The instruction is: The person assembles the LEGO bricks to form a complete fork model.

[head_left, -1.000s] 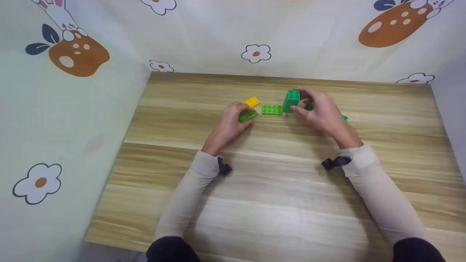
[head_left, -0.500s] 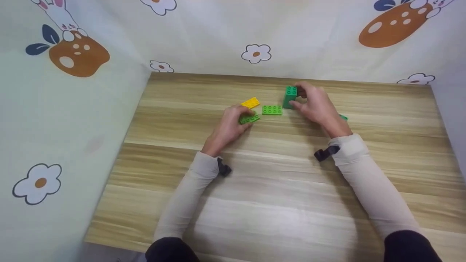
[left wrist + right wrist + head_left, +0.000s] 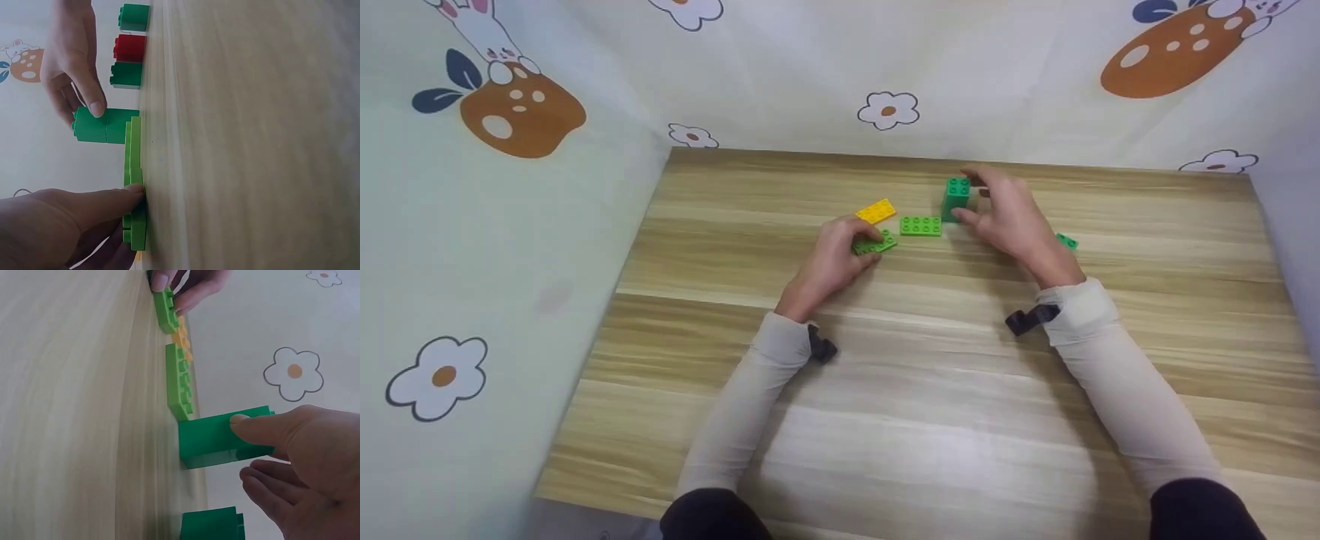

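Note:
My left hand (image 3: 829, 255) pinches a flat light-green toy brick (image 3: 888, 240) on the tabletop, thumb on its near side. With thumb and fingers on opposite sides, my right hand (image 3: 1011, 214) grips a tall stack of two dark-green bricks (image 3: 957, 201). The stack stands upright on the table, and the left wrist view shows a seam between its two bricks (image 3: 107, 126). Between the hands lies another flat light-green brick (image 3: 920, 226), close beside the stack. A flat yellow brick (image 3: 877, 211) lies behind my left fingers, partly covered.
Past the right hand, the left wrist view shows a green brick (image 3: 126, 75), a red brick (image 3: 130, 48) and another green brick (image 3: 134, 17) in a row. The head view shows only a green brick (image 3: 1066, 241) beyond the right wrist. A patterned wall cloth (image 3: 802, 75) rises behind the table.
My right hand has shifted the dark-green stack slightly back and left, then stayed nearly still. The light-green brick under my left hand has turned and slid a little right.

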Motion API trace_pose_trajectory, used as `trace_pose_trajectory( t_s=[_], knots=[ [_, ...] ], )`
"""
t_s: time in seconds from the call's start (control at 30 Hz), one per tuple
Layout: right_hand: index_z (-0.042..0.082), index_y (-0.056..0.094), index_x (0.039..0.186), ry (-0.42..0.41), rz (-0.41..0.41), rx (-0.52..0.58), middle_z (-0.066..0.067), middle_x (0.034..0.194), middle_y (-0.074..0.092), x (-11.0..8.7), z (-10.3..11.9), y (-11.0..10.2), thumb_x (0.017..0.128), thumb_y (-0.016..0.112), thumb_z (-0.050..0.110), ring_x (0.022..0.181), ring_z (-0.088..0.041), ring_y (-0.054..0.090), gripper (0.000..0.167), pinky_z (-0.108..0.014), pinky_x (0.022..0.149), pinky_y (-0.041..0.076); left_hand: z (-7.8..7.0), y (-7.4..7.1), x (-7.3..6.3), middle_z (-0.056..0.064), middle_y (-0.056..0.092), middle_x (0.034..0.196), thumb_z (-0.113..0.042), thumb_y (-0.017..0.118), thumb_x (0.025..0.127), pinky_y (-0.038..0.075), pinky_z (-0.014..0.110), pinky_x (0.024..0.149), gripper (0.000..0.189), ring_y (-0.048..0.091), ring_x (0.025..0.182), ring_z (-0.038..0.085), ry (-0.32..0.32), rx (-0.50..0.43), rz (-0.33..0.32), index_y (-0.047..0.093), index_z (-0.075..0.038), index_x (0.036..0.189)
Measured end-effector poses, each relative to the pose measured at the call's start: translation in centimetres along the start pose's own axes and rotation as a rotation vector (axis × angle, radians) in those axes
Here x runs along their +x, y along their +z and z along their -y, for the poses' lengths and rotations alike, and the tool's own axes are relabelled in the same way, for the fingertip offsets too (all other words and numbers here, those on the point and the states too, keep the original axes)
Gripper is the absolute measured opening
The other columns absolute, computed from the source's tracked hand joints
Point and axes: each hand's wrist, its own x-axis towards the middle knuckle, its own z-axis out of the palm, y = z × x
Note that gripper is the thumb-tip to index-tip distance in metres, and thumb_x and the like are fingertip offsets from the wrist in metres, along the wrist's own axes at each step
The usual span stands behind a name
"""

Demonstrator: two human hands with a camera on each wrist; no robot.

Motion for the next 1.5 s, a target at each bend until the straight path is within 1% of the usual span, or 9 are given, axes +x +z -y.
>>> trace_pose_trajectory(
  t_s=[0.2,0.37,0.47,0.57,0.8,0.97,1.1,1.37,1.5],
  knots=[
    [0.0,0.057,0.15,-0.048,-0.112,-0.032,-0.024,0.147,0.062,-0.8,1.6,-0.3,0.096,0.084,0.015,0.134,-0.04,0.062,0.063,-0.053,0.106,0.059,0.0,0.0,0.0,0.009,0.08,0.118,-0.008,0.086,0.093,0.055,0.04,0.113,0.024,0.071,0.119,0.025,-0.001,0.004,-0.003,0.08,-0.005,0.115],
    [0.0,0.068,0.134,-0.107,-0.177,-0.042,-0.019,0.127,0.071,-1.7,2.7,-0.1,0.095,0.085,0.013,0.117,-0.035,0.069,0.044,-0.049,0.095,0.063,0.1,0.0,0.0,0.009,0.08,0.118,-0.008,0.087,0.093,0.055,0.039,0.112,0.024,0.071,0.117,0.025,-0.003,0.002,0.001,0.08,-0.005,0.115],
    [-0.001,0.074,0.123,-0.12,-0.152,-0.033,-0.019,0.116,0.076,-2.3,3.0,0.5,0.096,0.084,0.011,0.106,-0.034,0.074,0.031,-0.048,0.089,0.065,0.1,0.0,0.0,0.009,0.08,0.117,-0.008,0.086,0.093,0.056,0.04,0.111,0.023,0.071,0.116,0.025,-0.001,0.0,0.002,0.08,-0.005,0.114],
    [-0.002,0.077,0.119,-0.107,-0.085,-0.024,-0.019,0.114,0.079,-2.6,3.0,1.2,0.096,0.082,0.009,0.102,-0.034,0.075,0.026,-0.049,0.088,0.066,0.1,-0.1,0.0,0.01,0.08,0.117,-0.008,0.086,0.093,0.056,0.04,0.111,0.022,0.071,0.116,0.026,0.0,-0.002,0.001,0.08,-0.005,0.114],
    [0.001,0.076,0.129,-0.062,0.052,-0.086,-0.018,0.123,0.077,-2.9,2.0,3.3,0.097,0.081,0.008,0.106,-0.03,0.074,0.034,-0.047,0.093,0.065,0.2,0.0,-0.1,0.011,0.081,0.115,-0.008,0.087,0.091,0.057,0.04,0.107,0.022,0.073,0.113,0.027,0.023,0.009,-0.01,0.081,-0.004,0.112],
    [0.002,0.074,0.134,-0.056,0.066,-0.159,-0.018,0.118,0.075,-2.8,1.6,4.1,0.097,0.082,0.013,0.099,-0.03,0.069,0.039,-0.045,0.088,0.062,0.4,0.0,0.0,0.011,0.081,0.114,-0.008,0.087,0.091,0.058,0.041,0.104,0.022,0.073,0.111,0.026,0.031,-0.005,-0.014,0.081,-0.004,0.112],
    [-0.001,0.074,0.133,-0.055,0.081,-0.18,-0.02,0.12,0.074,-2.9,1.3,4.4,0.098,0.082,0.015,0.101,-0.032,0.068,0.039,-0.046,0.088,0.062,0.4,-0.1,0.0,0.01,0.081,0.114,-0.009,0.087,0.092,0.058,0.04,0.105,0.021,0.073,0.11,0.026,0.025,-0.006,-0.009,0.081,-0.004,0.112],
    [0.002,0.079,0.111,-0.067,0.05,-0.175,-0.016,0.117,0.068,-3.3,1.1,4.9,0.094,0.086,0.013,0.108,-0.033,0.066,0.022,-0.047,0.096,0.06,0.6,-0.4,0.0,0.007,0.081,0.115,-0.013,0.088,0.092,0.056,0.039,0.11,0.023,0.072,0.113,0.023,0.018,-0.015,0.018,0.082,-0.007,0.114],
    [0.004,0.078,0.107,-0.06,0.054,-0.165,-0.015,0.117,0.069,-3.7,1.0,5.0,0.093,0.086,0.013,0.105,-0.032,0.066,0.019,-0.046,0.094,0.06,0.7,-0.6,-0.1,0.006,0.081,0.116,-0.014,0.089,0.092,0.056,0.039,0.111,0.025,0.072,0.114,0.022,0.021,-0.037,0.029,0.082,-0.008,0.115]
  ],
)
